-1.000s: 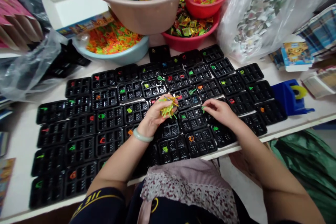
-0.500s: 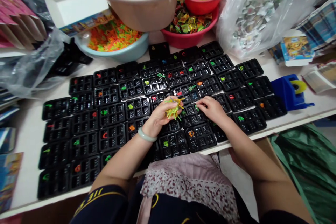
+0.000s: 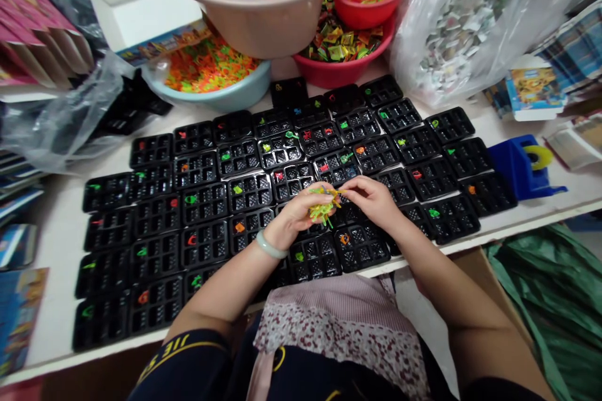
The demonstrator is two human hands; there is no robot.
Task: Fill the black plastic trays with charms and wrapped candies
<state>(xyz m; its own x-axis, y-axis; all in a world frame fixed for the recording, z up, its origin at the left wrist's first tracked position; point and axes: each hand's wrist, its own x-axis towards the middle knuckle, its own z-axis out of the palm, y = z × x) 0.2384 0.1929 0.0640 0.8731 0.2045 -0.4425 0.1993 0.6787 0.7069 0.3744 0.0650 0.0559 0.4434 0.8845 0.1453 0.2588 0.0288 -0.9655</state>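
Note:
My left hand (image 3: 303, 208) is closed round a bunch of small yellow and green plastic pieces (image 3: 322, 212), which stick out past the fingers. Close beside it, my right hand (image 3: 372, 199) pinches at a thin yellowish piece (image 3: 342, 192) at the edge of the bunch. Both hands are above rows of black compartment trays (image 3: 362, 245). Many trays have a small coloured plastic piece in one compartment, such as an orange piece (image 3: 345, 239) and a green piece (image 3: 299, 256). The trays straight under my hands are partly hidden.
Behind the trays stand a blue basin (image 3: 235, 97) of orange and green pieces, a beige basin (image 3: 263, 25), and red basins (image 3: 345, 72). A clear plastic bag (image 3: 414, 69) is at back right. A blue tape dispenser (image 3: 512, 166) sits at right, an open box (image 3: 150, 12) at back left.
My right hand has moved left from over a tray to the bunch in my left hand. My left hand has shifted slightly right, still holding the bunch. The view has shifted slightly.

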